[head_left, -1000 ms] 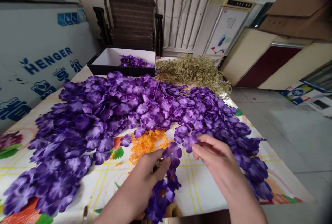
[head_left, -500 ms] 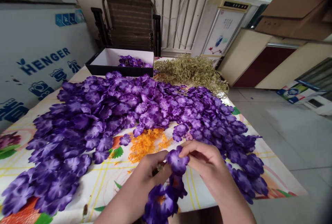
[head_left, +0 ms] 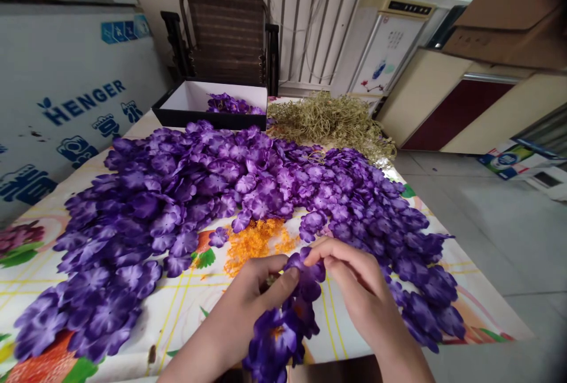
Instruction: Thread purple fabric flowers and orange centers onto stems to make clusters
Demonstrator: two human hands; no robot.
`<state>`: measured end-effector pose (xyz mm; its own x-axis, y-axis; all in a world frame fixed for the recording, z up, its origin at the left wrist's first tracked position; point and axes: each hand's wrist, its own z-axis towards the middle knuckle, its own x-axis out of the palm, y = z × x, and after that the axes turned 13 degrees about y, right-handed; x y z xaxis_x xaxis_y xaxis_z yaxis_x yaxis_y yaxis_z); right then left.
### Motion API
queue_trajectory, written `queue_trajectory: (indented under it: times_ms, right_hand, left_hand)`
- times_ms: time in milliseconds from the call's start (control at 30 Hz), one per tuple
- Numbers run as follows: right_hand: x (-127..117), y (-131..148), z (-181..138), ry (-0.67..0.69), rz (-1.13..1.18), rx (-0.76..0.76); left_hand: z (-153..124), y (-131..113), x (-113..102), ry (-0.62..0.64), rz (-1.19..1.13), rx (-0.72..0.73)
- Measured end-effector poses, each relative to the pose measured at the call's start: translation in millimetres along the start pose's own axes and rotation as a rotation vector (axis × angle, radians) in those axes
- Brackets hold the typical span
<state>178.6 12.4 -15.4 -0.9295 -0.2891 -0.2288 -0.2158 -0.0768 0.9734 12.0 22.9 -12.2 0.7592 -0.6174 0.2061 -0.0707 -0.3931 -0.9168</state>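
Observation:
My left hand point(head_left: 261, 291) is closed, its thumb pressed on a purple artificial flower petal point(head_left: 310, 279). The fingertips of my right hand point(head_left: 348, 270) pinch the same petal from the right. Below my left hand hangs a strand of purple artificial flowers point(head_left: 277, 336) with orange centres. A bit of pale green stem shows inside the left fist. Just beyond my hands lies a small heap of orange flower centres point(head_left: 254, 244). Loose purple petals point(head_left: 212, 176) spread in a wide arc around it.
A black box point(head_left: 195, 117) with a white inside stands at the table's far edge, holding purple flowers. Beside it lies a pile of green stems point(head_left: 332, 120). Behind are a folding chair point(head_left: 225, 34) and a water dispenser point(head_left: 381, 52). A white freezer point(head_left: 80, 70) borders the left.
The held petal has turned and tilted between my hands, and my left thumb now lies over it. The whole view has shifted slightly.

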Motion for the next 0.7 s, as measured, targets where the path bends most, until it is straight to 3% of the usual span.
queue_trajectory:
  times_ms: [200,700]
  right_hand:
    - [8.8,3.6,2.3,0.013,0.142,0.144]
    - [12.2,-4.6,4.8,0.042,0.041,0.099]
  left_hand:
    - [1.6,-2.5,-3.5,-0.033,0.078,0.027]
    - [3.4,-3.6,-11.4,-0.072,0.136,-0.004]
